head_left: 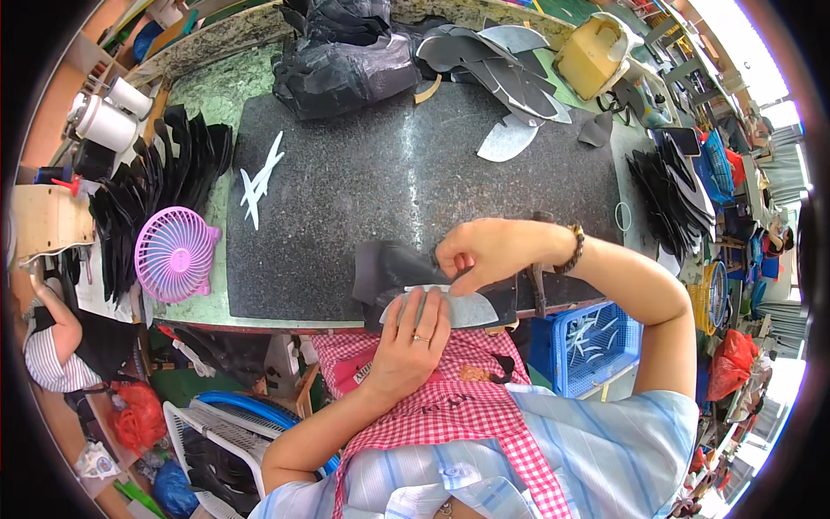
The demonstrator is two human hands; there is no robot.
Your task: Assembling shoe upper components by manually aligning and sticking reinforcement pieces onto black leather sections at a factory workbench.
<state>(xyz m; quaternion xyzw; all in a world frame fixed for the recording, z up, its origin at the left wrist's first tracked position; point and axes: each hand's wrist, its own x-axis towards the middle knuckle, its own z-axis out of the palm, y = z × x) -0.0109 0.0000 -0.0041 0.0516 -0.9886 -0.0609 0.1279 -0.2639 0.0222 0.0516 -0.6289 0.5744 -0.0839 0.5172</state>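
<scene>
A black leather-like piece [380, 266] lies at the near edge of the dark work board, partly folded. A pale grey curved piece [474, 311] lies over its near side. My left hand [413, 342] rests on the pale piece, fingers stretched out and flat. Above it, my right hand [497, 251] has its thumb and fingers pinched at the black piece's far right edge; the exact grip is partly hidden. A dark hammer-like tool [539, 290] lies just right of the pieces.
White strips [259, 182] lie on the board [328, 190]. Black stacks [164, 173] and a purple fan [177, 253] stand left. Wrapped black bundles [346, 73], grey curved pieces [493, 69] and a yellow container [592, 56] sit behind. A blue basket [596, 342] is below right. Another person [65, 337] sits left.
</scene>
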